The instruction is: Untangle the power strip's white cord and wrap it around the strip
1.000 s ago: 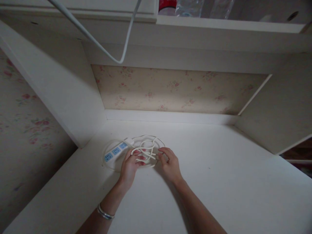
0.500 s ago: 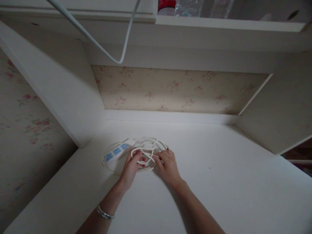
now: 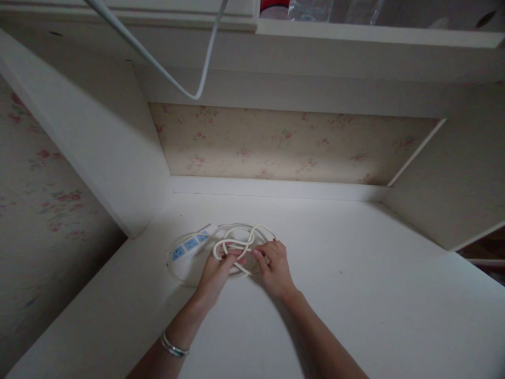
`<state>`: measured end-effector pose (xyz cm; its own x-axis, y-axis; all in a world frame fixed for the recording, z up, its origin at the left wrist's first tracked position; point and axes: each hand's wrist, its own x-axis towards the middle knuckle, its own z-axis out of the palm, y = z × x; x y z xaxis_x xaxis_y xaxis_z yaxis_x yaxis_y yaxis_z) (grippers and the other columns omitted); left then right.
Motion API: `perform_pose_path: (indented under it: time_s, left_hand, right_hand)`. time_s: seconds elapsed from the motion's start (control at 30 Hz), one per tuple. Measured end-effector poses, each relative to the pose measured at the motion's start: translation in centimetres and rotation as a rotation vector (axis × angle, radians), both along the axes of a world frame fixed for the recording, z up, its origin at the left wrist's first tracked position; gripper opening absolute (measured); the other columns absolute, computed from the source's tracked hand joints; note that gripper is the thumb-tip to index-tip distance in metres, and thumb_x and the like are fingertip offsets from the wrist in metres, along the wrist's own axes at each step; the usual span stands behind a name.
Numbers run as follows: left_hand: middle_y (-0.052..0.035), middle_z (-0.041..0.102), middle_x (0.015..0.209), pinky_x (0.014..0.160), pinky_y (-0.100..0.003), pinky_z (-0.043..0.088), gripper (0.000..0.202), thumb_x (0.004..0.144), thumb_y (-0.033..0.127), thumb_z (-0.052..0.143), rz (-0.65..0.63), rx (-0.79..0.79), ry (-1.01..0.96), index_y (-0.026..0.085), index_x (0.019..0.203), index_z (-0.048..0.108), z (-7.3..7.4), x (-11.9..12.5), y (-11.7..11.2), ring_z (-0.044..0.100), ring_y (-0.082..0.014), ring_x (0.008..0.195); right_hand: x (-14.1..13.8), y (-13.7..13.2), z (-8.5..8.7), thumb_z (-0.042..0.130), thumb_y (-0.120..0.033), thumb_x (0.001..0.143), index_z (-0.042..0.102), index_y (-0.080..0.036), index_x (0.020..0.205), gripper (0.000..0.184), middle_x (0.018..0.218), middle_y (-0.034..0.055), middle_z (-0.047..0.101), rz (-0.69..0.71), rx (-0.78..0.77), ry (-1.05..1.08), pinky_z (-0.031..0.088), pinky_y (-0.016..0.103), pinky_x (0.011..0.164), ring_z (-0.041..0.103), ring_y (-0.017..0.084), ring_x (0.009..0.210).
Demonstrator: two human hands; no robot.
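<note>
A white power strip [image 3: 191,243] with blue socket faces lies on the white desktop, left of my hands. Its long white cord [image 3: 236,229] is looped in loose, crossing coils beside it. My left hand [image 3: 218,267] is closed around several loops of the cord, thumb on top and fingers underneath. With thumb and fingers pinched together, my right hand [image 3: 273,263] grips another stretch of the cord at the right side of the coils. Part of the cord is hidden behind my fingers.
Side panels [image 3: 98,137] of the desk unit rise at left and right. Overhead, a shelf [image 3: 355,34] holds a red-topped item [image 3: 274,9] and clear plastic packaging [image 3: 310,9]. A bent white rod or cable [image 3: 158,66] hangs down at upper left.
My left thumb has shifted right and closed over the cord loops. The coils in my hands have changed shape slightly, while the power strip stays in place.
</note>
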<state>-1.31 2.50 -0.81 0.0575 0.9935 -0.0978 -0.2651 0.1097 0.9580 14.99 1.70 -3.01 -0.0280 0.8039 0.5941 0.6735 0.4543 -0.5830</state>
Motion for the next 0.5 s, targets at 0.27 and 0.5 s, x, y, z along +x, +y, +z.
perform_pose_path:
  time_s: [0.27, 0.5]
  left_hand:
    - [-0.0028, 0.063, 0.088, 0.054, -0.019, 0.042, 0.032, 0.075, 0.038, 0.066, 0.161, 0.078, -0.018, 0.017, 0.097, 0.058, -1.0, -2.3, 1.5, 0.062, -0.0141, 0.077]
    - [0.0021, 0.062, 0.076, 0.040, -0.016, 0.032, 0.040, 0.076, 0.051, 0.063, 0.147, 0.039, 0.054, 0.019, 0.098, 0.055, -0.6, -1.9, 1.2, 0.038, -0.0019, 0.041]
  right_hand:
    - [3.1, 1.4, -0.1, 0.055, -0.042, 0.085, 0.052, -0.021, 0.061, 0.032, 0.067, -0.0022, 0.051, -0.170, -0.085, 0.716, 0.036, 0.029, 0.068, 0.047, 0.015, 0.071]
    - [4.5, 2.4, 0.7, 0.065, -0.043, 0.078, 0.052, -0.022, 0.059, 0.031, 0.056, -0.0038, 0.053, -0.051, -0.211, 1.495, 0.048, 0.033, 0.068, 0.055, 0.014, 0.060]
